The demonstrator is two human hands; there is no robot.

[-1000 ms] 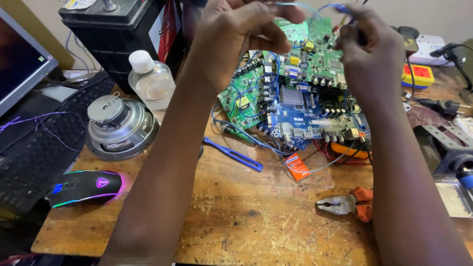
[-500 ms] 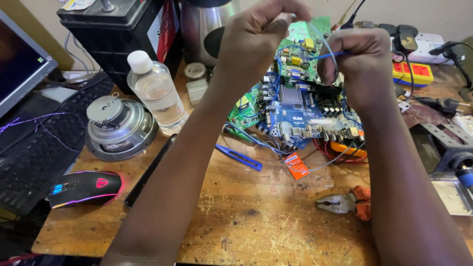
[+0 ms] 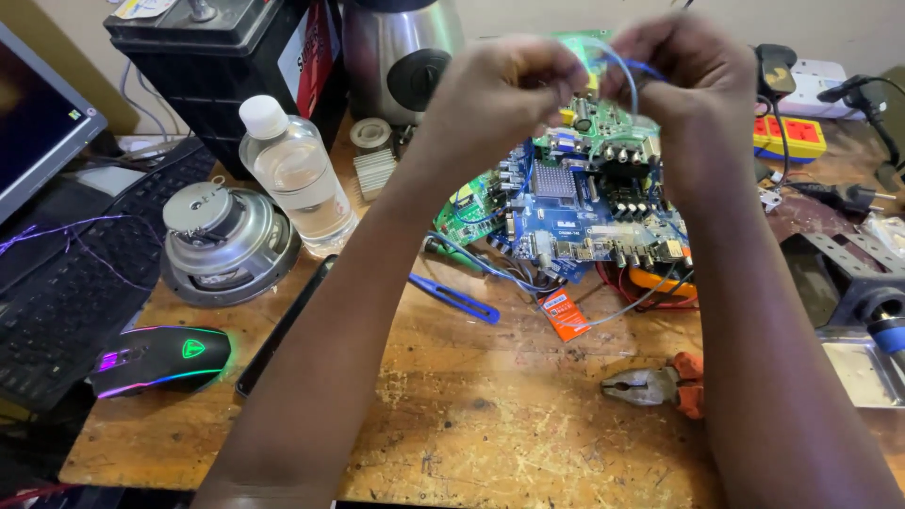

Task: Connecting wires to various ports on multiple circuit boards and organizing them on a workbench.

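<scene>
Pliers [image 3: 660, 385] with orange grips lie nearest on the wooden surface [image 3: 490, 424], right of centre; a lit mouse [image 3: 160, 358] sits at the left edge beside a keyboard [image 3: 66, 302]. Further in: a loose speaker driver [image 3: 226, 240], a clear plastic bottle [image 3: 297, 179], a blue tool [image 3: 457, 300], then a blue circuit board [image 3: 584, 212] overlapping a green one.

Above the boards, both hands raised, close together. Left hand [image 3: 504, 90] curled tight, fingers pinching one end of a thin blue wire [image 3: 627, 71]. Right hand [image 3: 693, 66] likewise closed on the other end; the wire loops between them, well clear of the surface.

Judgement: wire is light, limp, thinly insulated, likely to kink or slip. Best gripped close to its ends with fingertips, not mid-span.

Farthest back: a metal kettle [image 3: 401, 52], a black battery box [image 3: 217, 57], a power strip [image 3: 787, 137].
</scene>
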